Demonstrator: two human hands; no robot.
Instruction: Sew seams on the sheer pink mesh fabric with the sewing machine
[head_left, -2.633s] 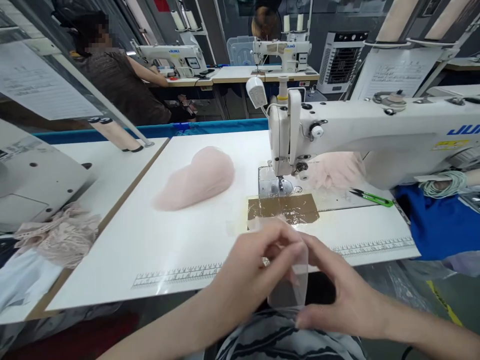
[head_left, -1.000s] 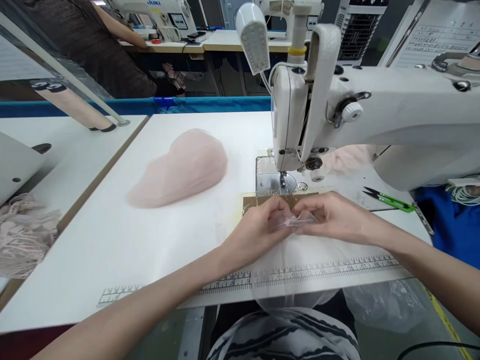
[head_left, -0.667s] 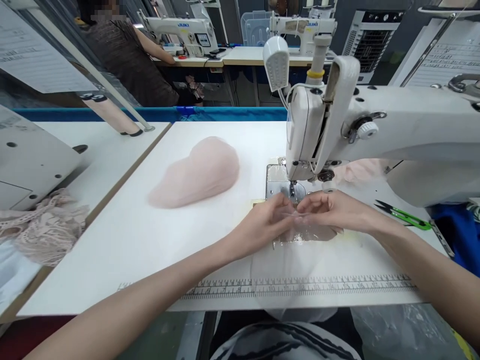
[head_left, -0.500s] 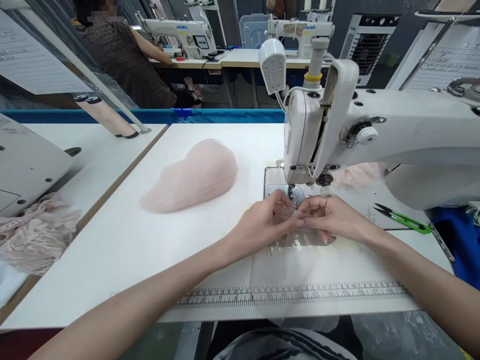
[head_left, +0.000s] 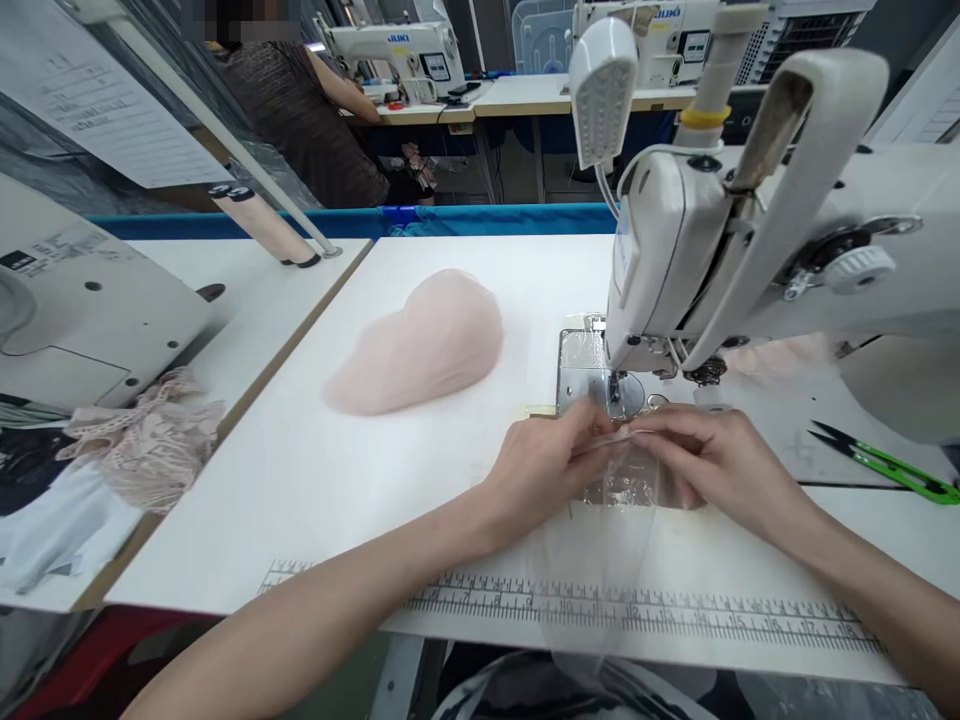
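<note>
My left hand (head_left: 544,465) and my right hand (head_left: 712,465) pinch the top edge of a sheer, nearly see-through piece of fabric (head_left: 592,565) between them. The edge sits just in front of the needle plate (head_left: 592,375) of the white sewing machine (head_left: 720,240). The fabric trails back over the table's printed ruler (head_left: 675,615) and off the front edge toward my lap. Both hands rest on the table with fingers closed on the cloth.
A pale pink mesh pile (head_left: 424,345) lies on the white table (head_left: 315,470) to the left. Green thread snips (head_left: 889,462) lie at right under the machine arm. Pink lace (head_left: 146,440) is heaped on the left table. Another person (head_left: 307,95) sits at a far machine.
My hands rose from my lap with the sheer fabric and carried its edge forward over the table to the needle plate. The view has come closer to the machine.
</note>
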